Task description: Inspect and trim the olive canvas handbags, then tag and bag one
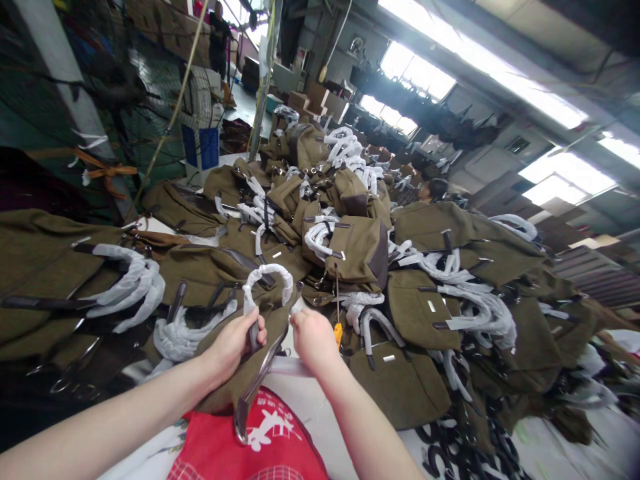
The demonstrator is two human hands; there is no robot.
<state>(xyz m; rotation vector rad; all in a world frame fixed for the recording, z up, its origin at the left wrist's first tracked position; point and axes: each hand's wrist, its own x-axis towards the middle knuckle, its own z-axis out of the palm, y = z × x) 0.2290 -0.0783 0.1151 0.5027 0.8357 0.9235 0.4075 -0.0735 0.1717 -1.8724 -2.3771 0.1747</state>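
An olive bag (pixel 233 373) with dark trim lies in front of me, its near end over a red apron (pixel 273 440). My left hand (pixel 243 340) is closed round the dark base of its handle (pixel 269 271), which arches up in white wrapping. To the right, my right hand (pixel 313 337) is closed at the bag's far edge, its fingertips at the end of the white wrapping; exactly what they pinch is hard to make out. Just right of that hand, a screwdriver with a yellow grip (pixel 339 333) points upward.
Olive bags with white-wrapped handles (pixel 480 313) are heaped ahead and on both sides. Black loops (pixel 440 460) lie at the lower right. A metal pole (pixel 260 93) and a blue crate (pixel 201 147) stand beyond the heap. A person (pixel 219 40) is at the far upper left.
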